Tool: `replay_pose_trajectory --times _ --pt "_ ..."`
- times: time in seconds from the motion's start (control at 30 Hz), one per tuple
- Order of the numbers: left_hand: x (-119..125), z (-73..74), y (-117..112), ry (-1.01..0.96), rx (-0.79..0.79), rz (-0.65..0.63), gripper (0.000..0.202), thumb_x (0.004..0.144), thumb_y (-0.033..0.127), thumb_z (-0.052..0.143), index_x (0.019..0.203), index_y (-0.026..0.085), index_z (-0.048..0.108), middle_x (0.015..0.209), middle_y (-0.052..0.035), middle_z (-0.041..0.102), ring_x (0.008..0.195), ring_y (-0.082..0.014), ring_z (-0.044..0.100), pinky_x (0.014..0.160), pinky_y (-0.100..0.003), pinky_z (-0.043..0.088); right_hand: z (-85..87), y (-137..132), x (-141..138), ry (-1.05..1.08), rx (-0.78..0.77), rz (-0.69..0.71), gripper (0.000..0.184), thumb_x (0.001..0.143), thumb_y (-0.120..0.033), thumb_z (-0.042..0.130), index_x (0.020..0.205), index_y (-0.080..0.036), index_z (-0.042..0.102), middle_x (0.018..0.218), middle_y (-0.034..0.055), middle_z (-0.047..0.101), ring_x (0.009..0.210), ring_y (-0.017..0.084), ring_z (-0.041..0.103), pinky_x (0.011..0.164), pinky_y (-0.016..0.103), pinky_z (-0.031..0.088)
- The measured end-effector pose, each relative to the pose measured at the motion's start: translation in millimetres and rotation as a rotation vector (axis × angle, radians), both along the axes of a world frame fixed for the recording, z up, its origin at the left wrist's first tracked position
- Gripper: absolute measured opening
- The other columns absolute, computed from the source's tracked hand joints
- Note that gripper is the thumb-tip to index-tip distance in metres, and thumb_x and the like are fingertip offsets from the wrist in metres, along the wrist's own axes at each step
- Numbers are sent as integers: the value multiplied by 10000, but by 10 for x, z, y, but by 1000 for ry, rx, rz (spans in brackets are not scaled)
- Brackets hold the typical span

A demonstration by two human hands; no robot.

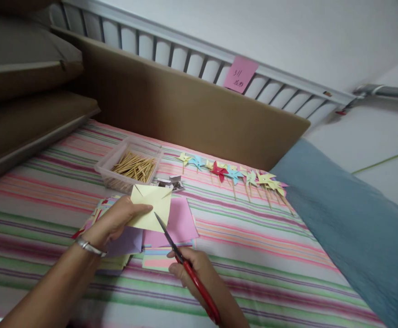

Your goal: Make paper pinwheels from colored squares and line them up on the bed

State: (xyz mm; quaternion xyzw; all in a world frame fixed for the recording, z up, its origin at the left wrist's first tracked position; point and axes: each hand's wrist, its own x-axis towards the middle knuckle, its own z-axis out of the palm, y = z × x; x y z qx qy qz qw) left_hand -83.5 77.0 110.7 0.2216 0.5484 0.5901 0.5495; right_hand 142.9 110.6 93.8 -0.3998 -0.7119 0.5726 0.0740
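Note:
My left hand pinches the left edge of a pale yellow paper square, its thumb on top. Slits run inward from the two far corners of the square. In my right hand is a pair of red-handled scissors, its dark blades pointing up and left. The blade tip lies at the paper's lower part, near my left thumb; whether it touches the paper I cannot tell. Under the square lie a pink sheet and other coloured papers. A purple sheet shows beneath my left wrist.
A clear plastic box of wooden sticks stands beyond my left hand, with a small open box of tiny dark items beside it. Several paper pinwheels line the back of the striped cloth, before a brown board.

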Motion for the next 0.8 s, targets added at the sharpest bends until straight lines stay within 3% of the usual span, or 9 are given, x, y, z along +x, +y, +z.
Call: replay_pose_trajectory --times 0.43,0.67,0.8 --pt "-19 -14 -11 32 -46 -17 284 554 223 760 818 123 732 804 -100 753 660 -240 670 612 -306 493 -43 24 21 -19 29 36 299 714 -362 654 913 -141 686 559 -49 410 496 89 341 478 218 294" --pt "14 42 -3 47 -67 -13 253 542 221 770 774 130 725 791 -102 753 658 -248 670 606 -312 497 55 -1 -3 -55 120 64 231 740 -285 607 904 -139 680 587 -35 446 533 97 376 498 206 324" --pt "-16 40 -5 32 -83 19 289 532 228 774 798 135 712 788 -105 752 671 -258 677 623 -333 510 63 22 70 -110 197 148 258 738 -175 535 956 -151 671 571 -47 432 508 88 371 477 197 310"
